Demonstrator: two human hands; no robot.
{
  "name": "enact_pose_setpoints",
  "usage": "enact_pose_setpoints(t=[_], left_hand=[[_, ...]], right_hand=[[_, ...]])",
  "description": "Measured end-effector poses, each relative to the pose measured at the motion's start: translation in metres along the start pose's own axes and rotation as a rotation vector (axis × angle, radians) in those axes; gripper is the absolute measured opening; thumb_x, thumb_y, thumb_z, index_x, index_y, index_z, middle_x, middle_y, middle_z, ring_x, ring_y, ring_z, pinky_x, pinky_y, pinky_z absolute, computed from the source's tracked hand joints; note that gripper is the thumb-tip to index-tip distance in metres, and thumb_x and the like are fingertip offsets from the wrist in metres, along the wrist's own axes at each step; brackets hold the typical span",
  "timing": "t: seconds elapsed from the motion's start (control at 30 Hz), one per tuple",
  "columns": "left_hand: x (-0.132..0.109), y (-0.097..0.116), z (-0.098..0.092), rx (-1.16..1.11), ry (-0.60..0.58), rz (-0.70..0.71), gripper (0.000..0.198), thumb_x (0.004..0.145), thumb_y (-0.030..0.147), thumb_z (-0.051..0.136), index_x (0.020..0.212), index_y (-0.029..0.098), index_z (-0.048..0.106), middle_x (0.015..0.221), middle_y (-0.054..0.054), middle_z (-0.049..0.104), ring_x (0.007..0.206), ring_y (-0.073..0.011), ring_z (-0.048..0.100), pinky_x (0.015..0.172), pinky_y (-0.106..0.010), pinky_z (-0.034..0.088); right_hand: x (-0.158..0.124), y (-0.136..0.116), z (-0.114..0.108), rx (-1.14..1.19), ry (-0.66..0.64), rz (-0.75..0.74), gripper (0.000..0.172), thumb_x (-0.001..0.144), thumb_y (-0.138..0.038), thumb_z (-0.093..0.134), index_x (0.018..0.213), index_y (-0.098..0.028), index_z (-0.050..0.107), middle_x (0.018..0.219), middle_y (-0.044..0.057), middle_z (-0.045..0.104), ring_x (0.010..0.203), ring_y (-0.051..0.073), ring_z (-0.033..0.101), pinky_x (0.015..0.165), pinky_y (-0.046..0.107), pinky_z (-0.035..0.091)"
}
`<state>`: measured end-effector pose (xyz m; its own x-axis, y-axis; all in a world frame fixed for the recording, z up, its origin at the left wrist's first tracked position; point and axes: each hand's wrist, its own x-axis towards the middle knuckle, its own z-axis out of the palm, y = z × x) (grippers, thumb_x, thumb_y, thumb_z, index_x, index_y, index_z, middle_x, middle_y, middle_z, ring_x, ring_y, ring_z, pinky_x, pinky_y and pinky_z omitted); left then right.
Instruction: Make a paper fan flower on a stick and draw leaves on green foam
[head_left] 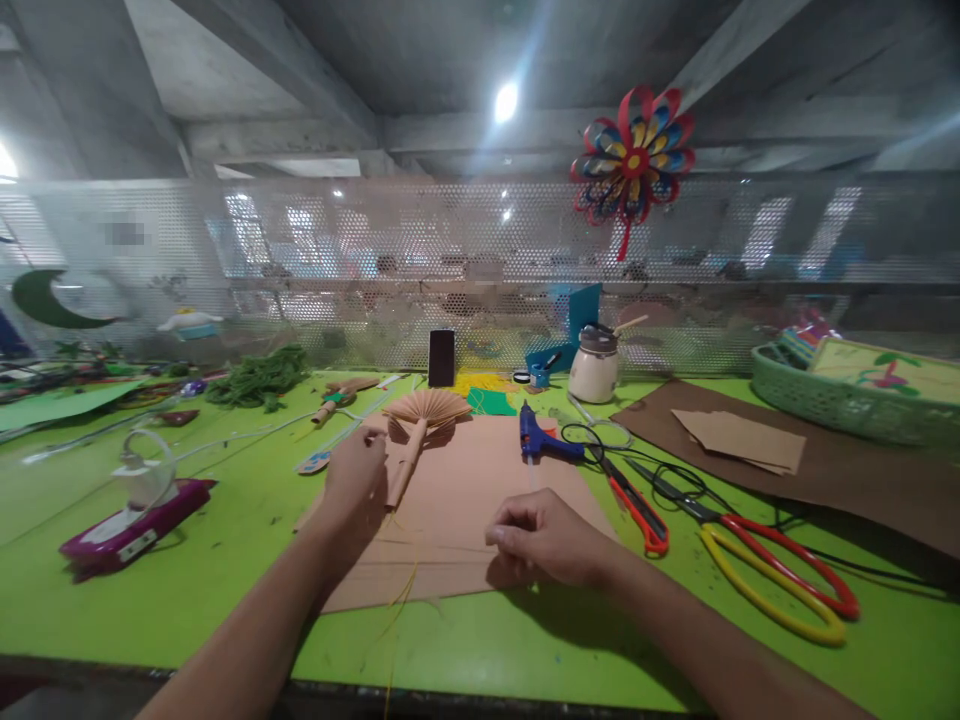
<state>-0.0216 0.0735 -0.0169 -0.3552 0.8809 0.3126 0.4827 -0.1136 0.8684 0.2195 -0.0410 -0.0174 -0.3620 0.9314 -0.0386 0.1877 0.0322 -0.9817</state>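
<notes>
My left hand (354, 484) rests on a tan paper sheet (465, 500), fingers curled next to the stick handle of a pleated paper fan (424, 410). What its fingers pinch, if anything, is too small to name. My right hand (541, 540) is closed in a pinch over the same sheet, and a thin strand runs from it across the paper towards the left hand. Thin yellow strands (401, 600) trail off the sheet's front edge.
A blue glue gun (541, 440), orange-handled scissors (637, 505) and large red-and-yellow scissors (772, 570) lie to the right. A purple tape dispenser (131, 515) sits left. A white jar (594, 368), a phone (441, 357), a green basket (840, 400) and brown card (825, 460) stand behind.
</notes>
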Motion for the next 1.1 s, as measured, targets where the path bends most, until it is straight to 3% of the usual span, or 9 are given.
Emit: enact_pose_setpoints(t=[0.1, 0.2, 0.37, 0.5, 0.6, 0.67, 0.8, 0.87, 1.1], left_hand=[[0.011, 0.004, -0.015, -0.013, 0.106, -0.031, 0.026, 0.094, 0.036, 0.056, 0.107, 0.014, 0.060, 0.095, -0.004, 0.063, 0.074, -0.0141, 0.062, 0.066, -0.030, 0.054], [0.018, 0.009, -0.027, -0.044, 0.194, 0.023, 0.016, 0.091, 0.025, 0.055, 0.101, 0.013, 0.062, 0.079, -0.001, 0.061, 0.063, -0.0124, 0.056, 0.061, -0.027, 0.049], [0.004, 0.012, -0.015, -0.110, 0.174, 0.218, 0.024, 0.081, 0.027, 0.052, 0.099, 0.015, 0.063, 0.065, 0.001, 0.057, 0.061, -0.0163, 0.056, 0.062, -0.027, 0.045], [-0.020, 0.020, 0.000, -0.137, -0.004, 0.355, 0.024, 0.080, 0.036, 0.054, 0.092, 0.018, 0.065, 0.084, -0.005, 0.066, 0.078, -0.0206, 0.061, 0.074, -0.031, 0.048], [-0.036, 0.036, 0.001, -0.162, -0.170, 0.393, 0.023, 0.081, 0.035, 0.055, 0.090, 0.017, 0.066, 0.085, -0.006, 0.067, 0.078, -0.0201, 0.060, 0.075, -0.032, 0.048], [-0.045, 0.050, 0.001, -0.188, -0.340, 0.403, 0.020, 0.079, 0.032, 0.057, 0.086, 0.016, 0.067, 0.081, -0.006, 0.067, 0.076, -0.0190, 0.060, 0.070, -0.030, 0.048], [-0.066, 0.077, 0.007, -0.275, -0.807, 0.396, 0.021, 0.081, 0.031, 0.059, 0.082, 0.014, 0.070, 0.068, -0.004, 0.066, 0.061, -0.0153, 0.061, 0.055, -0.025, 0.049], [-0.076, 0.088, 0.011, -0.326, -0.943, 0.398, 0.022, 0.082, 0.030, 0.058, 0.088, 0.014, 0.072, 0.072, -0.004, 0.067, 0.059, -0.0134, 0.059, 0.055, -0.025, 0.050], [-0.090, 0.104, 0.010, -0.402, -0.907, 0.547, 0.022, 0.090, 0.020, 0.052, 0.083, 0.014, 0.072, 0.074, -0.005, 0.063, 0.071, -0.0145, 0.059, 0.066, -0.025, 0.048]], right_hand=[[-0.001, -0.002, -0.001, 0.012, 0.038, -0.022, 0.021, 0.074, -0.034, 0.066, 0.066, -0.015, 0.060, 0.053, -0.002, 0.057, 0.046, 0.009, 0.046, 0.045, 0.021, 0.035], [0.000, -0.003, -0.001, 0.022, 0.070, -0.032, 0.021, 0.074, -0.034, 0.064, 0.067, -0.015, 0.061, 0.047, -0.004, 0.053, 0.043, 0.008, 0.041, 0.045, 0.021, 0.031], [0.004, 0.001, 0.001, 0.050, 0.140, -0.040, 0.023, 0.072, -0.038, 0.064, 0.068, -0.016, 0.060, 0.041, -0.007, 0.045, 0.040, 0.007, 0.036, 0.043, 0.021, 0.026], [0.005, 0.002, 0.003, 0.084, 0.184, -0.046, 0.031, 0.067, -0.045, 0.071, 0.064, -0.018, 0.056, 0.043, -0.008, 0.044, 0.041, 0.007, 0.036, 0.042, 0.022, 0.025], [0.004, -0.001, 0.004, 0.099, 0.207, -0.075, 0.039, 0.066, -0.053, 0.072, 0.062, -0.019, 0.053, 0.044, -0.009, 0.040, 0.041, 0.007, 0.033, 0.042, 0.022, 0.024], [0.003, -0.003, 0.004, 0.098, 0.239, -0.107, 0.045, 0.066, -0.058, 0.072, 0.060, -0.019, 0.052, 0.044, -0.008, 0.040, 0.043, 0.007, 0.033, 0.044, 0.022, 0.025], [0.002, -0.006, -0.002, 0.072, 0.290, -0.154, 0.052, 0.066, -0.066, 0.070, 0.057, -0.018, 0.052, 0.045, -0.007, 0.042, 0.043, 0.008, 0.033, 0.045, 0.024, 0.026], [0.001, -0.007, -0.006, 0.061, 0.289, -0.167, 0.053, 0.070, -0.068, 0.067, 0.058, -0.018, 0.055, 0.043, -0.006, 0.042, 0.042, 0.008, 0.033, 0.045, 0.024, 0.025], [-0.004, -0.015, -0.016, 0.067, 0.309, -0.166, 0.058, 0.078, -0.071, 0.058, 0.055, -0.018, 0.051, 0.044, -0.005, 0.041, 0.043, 0.008, 0.035, 0.045, 0.024, 0.023]])
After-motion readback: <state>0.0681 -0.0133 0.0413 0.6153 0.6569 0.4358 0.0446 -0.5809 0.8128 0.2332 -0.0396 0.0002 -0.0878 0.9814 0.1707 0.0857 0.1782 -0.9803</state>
